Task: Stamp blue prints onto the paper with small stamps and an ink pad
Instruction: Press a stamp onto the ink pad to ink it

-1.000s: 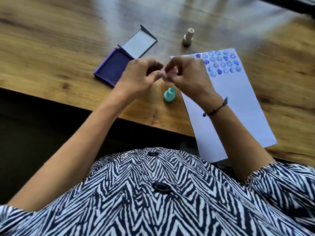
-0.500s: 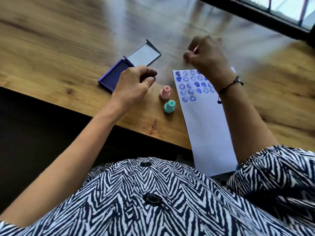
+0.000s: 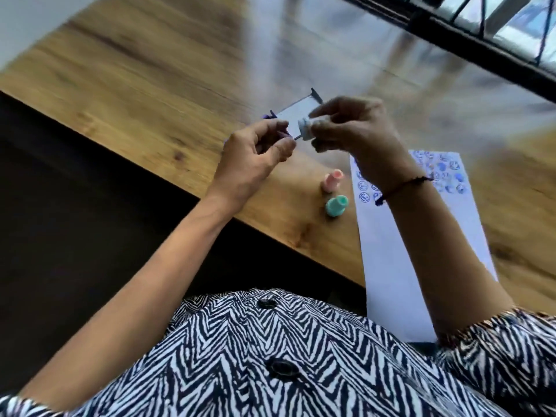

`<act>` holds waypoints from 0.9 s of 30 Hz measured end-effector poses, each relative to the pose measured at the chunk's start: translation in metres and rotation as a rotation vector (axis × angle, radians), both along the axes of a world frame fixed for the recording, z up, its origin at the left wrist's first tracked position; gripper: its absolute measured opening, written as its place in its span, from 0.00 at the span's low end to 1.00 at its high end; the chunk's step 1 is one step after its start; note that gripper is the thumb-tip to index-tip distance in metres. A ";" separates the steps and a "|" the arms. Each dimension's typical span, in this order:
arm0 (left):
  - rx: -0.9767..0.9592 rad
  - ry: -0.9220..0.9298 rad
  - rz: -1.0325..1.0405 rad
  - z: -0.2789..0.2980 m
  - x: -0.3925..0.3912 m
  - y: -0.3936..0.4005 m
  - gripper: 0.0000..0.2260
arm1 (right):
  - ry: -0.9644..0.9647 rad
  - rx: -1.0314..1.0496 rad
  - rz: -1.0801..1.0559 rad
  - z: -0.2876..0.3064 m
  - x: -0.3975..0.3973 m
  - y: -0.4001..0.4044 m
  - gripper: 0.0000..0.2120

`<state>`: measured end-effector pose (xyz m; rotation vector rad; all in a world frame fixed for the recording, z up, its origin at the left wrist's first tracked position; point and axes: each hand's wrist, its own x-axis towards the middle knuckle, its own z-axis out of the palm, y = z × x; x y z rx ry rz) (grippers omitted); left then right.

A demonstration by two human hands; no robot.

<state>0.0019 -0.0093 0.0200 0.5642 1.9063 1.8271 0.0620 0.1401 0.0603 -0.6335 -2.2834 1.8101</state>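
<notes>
My right hand [image 3: 358, 127] holds a small cream stamp [image 3: 307, 127] sideways above the table, its base pointing left. My left hand [image 3: 255, 158] hovers just left of the stamp, fingers curled and a little apart, and I see nothing in it. The purple ink pad [image 3: 272, 117] with its open lid [image 3: 296, 109] lies behind both hands, mostly hidden. A pink stamp [image 3: 332, 180] and a teal stamp [image 3: 337, 206] stand upright on the wood. The white paper [image 3: 391, 266] lies to their right, blue prints across its far end, partly under my right forearm.
The wooden table's [image 3: 150, 85] front edge runs diagonally from the left down to my body. A dark window frame [image 3: 481, 49] crosses the far right corner. The image is blurred by head motion.
My right hand picked the cream stamp up from the far side of the table and brought it back toward my left hand. The pink stamp now stands beside the teal one.
</notes>
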 end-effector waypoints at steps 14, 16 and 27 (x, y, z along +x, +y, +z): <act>0.145 -0.164 0.230 -0.013 -0.006 -0.042 0.07 | 0.041 0.227 0.069 -0.023 -0.027 -0.069 0.05; 0.206 -0.234 0.248 -0.013 -0.007 -0.044 0.08 | 0.048 0.341 0.090 -0.023 -0.033 -0.072 0.05; 0.269 -0.439 0.326 -0.020 -0.025 -0.049 0.10 | 0.078 0.699 0.154 -0.010 -0.054 -0.059 0.08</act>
